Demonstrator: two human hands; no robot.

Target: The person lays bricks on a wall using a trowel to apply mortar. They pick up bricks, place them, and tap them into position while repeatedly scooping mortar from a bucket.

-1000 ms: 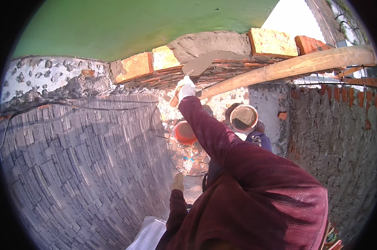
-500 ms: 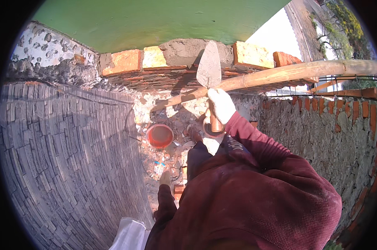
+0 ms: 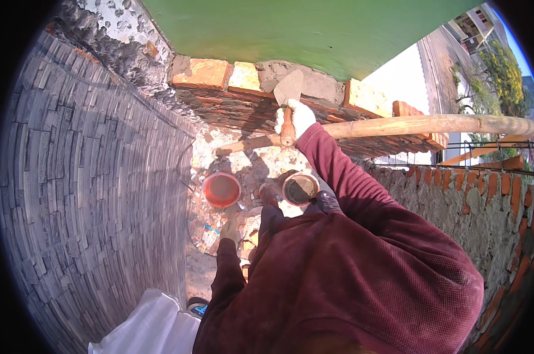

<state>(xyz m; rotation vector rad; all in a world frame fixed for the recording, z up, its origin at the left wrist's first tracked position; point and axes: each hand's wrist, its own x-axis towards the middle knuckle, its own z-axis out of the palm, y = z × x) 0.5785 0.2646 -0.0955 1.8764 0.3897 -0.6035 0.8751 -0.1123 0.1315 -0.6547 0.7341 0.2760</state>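
Note:
My right hand (image 3: 303, 117), in a white glove, grips the wooden handle of a pointing trowel (image 3: 289, 87). The trowel's grey blade points away from me and lies over the mortar (image 3: 320, 84) on top of the brick wall (image 3: 338, 116). Left of that mortar sit a pale yellow brick (image 3: 244, 76) and an orange brick (image 3: 203, 73). To its right is another yellow brick (image 3: 367, 99). My left hand is outside the picture.
A bamboo pole (image 3: 408, 125) crosses below my right hand. On the rubble-strewn ground stand a red bucket (image 3: 208, 193) and a bucket with grey mortar (image 3: 285, 192). A stone-clad wall (image 3: 102, 194) rises left, a rough brick wall (image 3: 456, 218) right; white cloth (image 3: 152, 324) hangs lower left.
My right hand has moved away from me and slightly left, carrying the trowel from above the pole to the mortar on the wall. The view has shifted, showing more of the mortar bucket.

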